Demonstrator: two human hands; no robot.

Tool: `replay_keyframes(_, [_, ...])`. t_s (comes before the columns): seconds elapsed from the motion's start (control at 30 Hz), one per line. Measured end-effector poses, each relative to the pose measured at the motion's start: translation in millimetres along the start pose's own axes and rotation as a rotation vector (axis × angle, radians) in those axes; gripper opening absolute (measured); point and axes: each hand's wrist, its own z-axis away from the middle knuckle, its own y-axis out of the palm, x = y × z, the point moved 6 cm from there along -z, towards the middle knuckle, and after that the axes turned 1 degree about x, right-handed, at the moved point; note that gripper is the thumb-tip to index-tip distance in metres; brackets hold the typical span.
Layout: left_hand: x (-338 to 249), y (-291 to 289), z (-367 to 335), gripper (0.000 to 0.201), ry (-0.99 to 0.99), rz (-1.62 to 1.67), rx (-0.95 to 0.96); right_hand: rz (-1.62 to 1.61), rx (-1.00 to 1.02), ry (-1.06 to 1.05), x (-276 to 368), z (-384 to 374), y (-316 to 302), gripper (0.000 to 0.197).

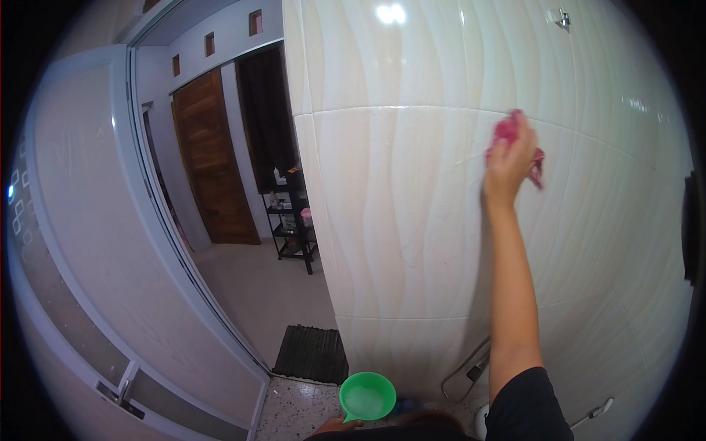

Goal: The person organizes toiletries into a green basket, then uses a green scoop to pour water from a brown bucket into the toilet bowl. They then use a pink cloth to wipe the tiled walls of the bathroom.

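Note:
High on the cream tiled wall point(412, 206), my right hand point(511, 158) presses a crumpled pink-red cloth point(504, 132) to the surface, its fingers closed over it. A loose end of the cloth hangs out beside the wrist. Low down at the bottom edge, my left hand point(340, 425) grips the short handle of a green water dipper point(368, 395). The dipper is held upright with cloudy, pale liquid in it. Most of the left hand is cut off by the frame's lower edge.
A white-framed door point(95, 213) stands open at the left. Beyond the doorway are a dark mat point(312, 354), a black shelf rack point(293, 229) and a wooden door point(213, 158). A hose point(463, 367) hangs low by the wall; a metal hook point(563, 20) is fixed at top right.

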Motion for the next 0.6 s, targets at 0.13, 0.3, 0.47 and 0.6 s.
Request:
replay_keyframes(0.13, [0,-4,7,0.058,-0.030,-0.004,-0.001,-0.193,0.110,-0.123,9,19,4,0.044])
replay_keyframes(0.3, [-10,-14,16,0.057,0.053,-0.156,-0.030,0.166,0.476,-0.579,49,63,6,0.043])
replay_keyframes(0.47, [-10,-14,4,0.054,0.248,-0.192,0.009,0.142,0.102,-0.267,38,1,23,0.042])
replay_keyframes(0.6, [-9,-17,16,0.053,0.136,-0.060,-0.065,0.110,0.463,-0.320,82,94,57,0.046])
